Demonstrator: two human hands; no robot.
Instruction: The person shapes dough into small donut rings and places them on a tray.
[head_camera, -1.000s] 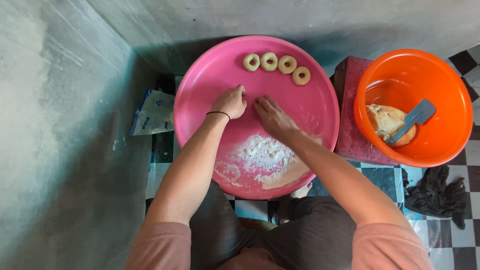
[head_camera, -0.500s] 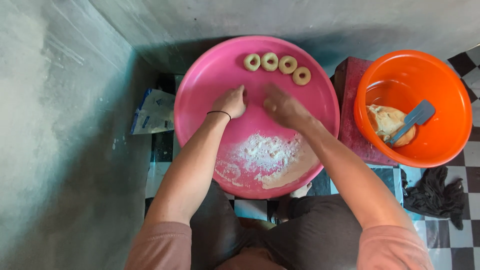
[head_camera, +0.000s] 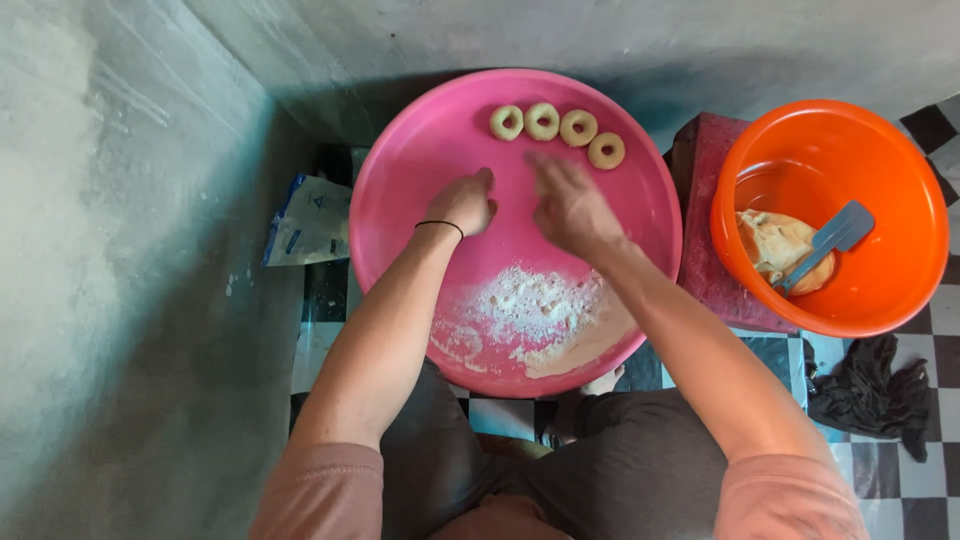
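Four dough rings (head_camera: 558, 127) lie at the tray's (head_camera: 420, 150) far edge; flour (head_camera: 530, 310) near; bowl (head_camera: 880, 150) right, holding dough (head_camera: 770, 245); bag (head_camera: 310, 220) left.

Four pale dough rings (head_camera: 558, 128) – row along far side of pink tray (head_camera: 400, 215); flour (head_camera: 535, 310) heaped on near side.
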